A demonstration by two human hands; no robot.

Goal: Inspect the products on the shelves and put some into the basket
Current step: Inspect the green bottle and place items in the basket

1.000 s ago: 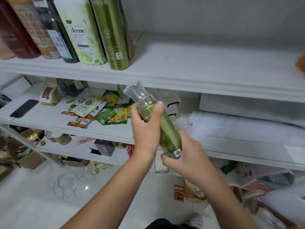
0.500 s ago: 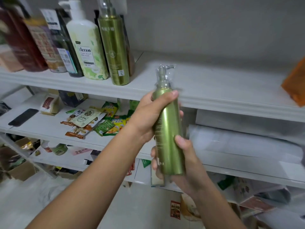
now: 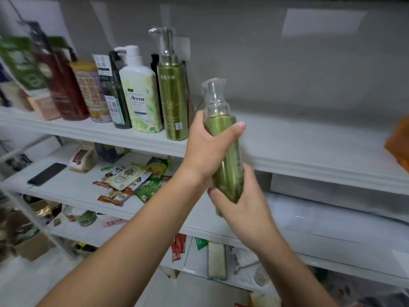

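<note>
Head view: green bottle [image 3: 225,156] turned, both hands gripping.

Both hands hold 1 green bottle [image 3: 225,156] upright. The left hand [image 3: 205,149] grips its upper part, the right hand [image 3: 241,209] grips its bottom. Left of the left hand, more bottles [image 3: 141,94] stand on the shelf [image 3: 309,151]. Below it lie snack packets [image 3: 130,180].

Green bottle [image 3: 225,156]: upright now, tipped left a second ago; raised before the top shelf's [image 3: 309,151] front edge.
Left hand [image 3: 208,147]: wrapped higher, just under the pump.
Right hand [image 3: 241,207]: cups the base.
</note>
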